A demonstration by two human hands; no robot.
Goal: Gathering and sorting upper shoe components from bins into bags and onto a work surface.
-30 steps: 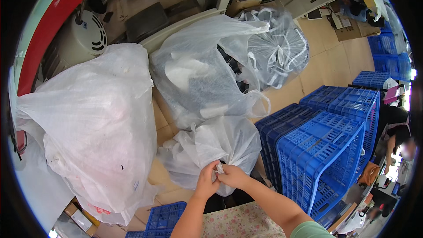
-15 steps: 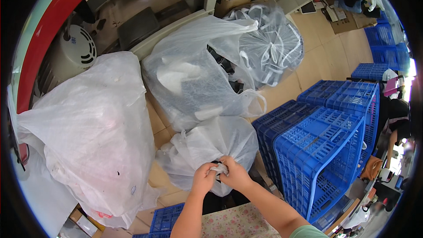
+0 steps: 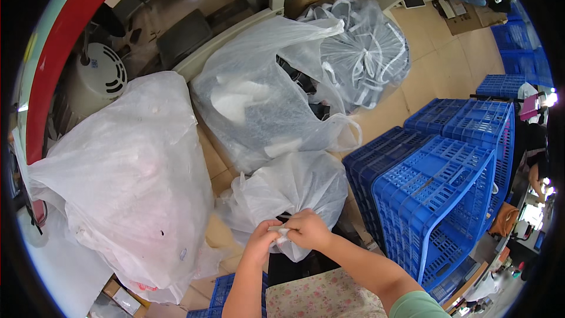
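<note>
At the small bag (image 3: 301, 179): left hand (image 3: 259, 244), right hand (image 3: 309, 231), grip clamped on bunched white plastic (image 3: 282, 234).
Bag: partly gathered.
Dark gap (image 3: 283, 217): unclosed; no knot visible.

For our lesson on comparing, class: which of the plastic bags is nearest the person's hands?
The whitish bag at lower centre: left hand and right hand pinch its plastic. The big white bag left of it and those beyond are untouched.

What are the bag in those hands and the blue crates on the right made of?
The bag looks like thin plastic film, cloudy with a slight sheen: it wrinkles and seems half see-through. The crates are probably stiff moulded plastic, slightly shiny, judging by their even rows of slots.
</note>
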